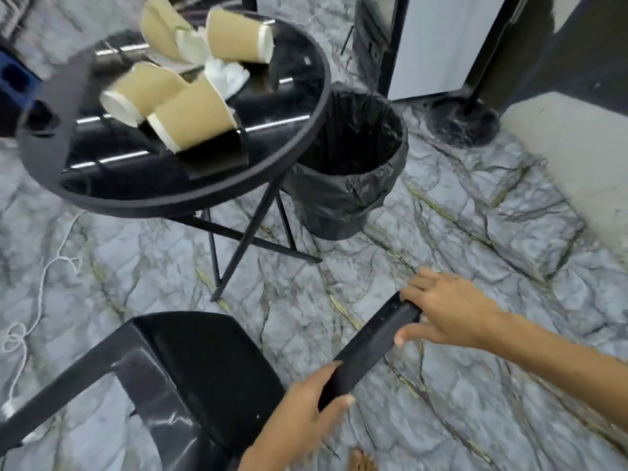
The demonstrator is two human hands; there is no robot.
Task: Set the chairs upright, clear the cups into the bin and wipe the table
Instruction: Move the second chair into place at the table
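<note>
A black plastic chair [190,375] stands low in the view, its seat toward me. My left hand [306,413] grips the near end of its top rail [367,345], and my right hand [448,311] grips the far end. Several brown paper cups lie tipped on the round black table [299,137]: one at the front [193,117], one beside it [142,86], one at the back [238,39]. A crumpled white napkin [226,74] lies among them. The bin [350,164], lined with a black bag, stands right of the table.
A black holder [217,158] rests under the front cup. White string [40,294] trails over the marble floor on the left. A round black stand base [462,120] and dark panels sit behind the bin. A pale wall ledge [577,158] runs along the right.
</note>
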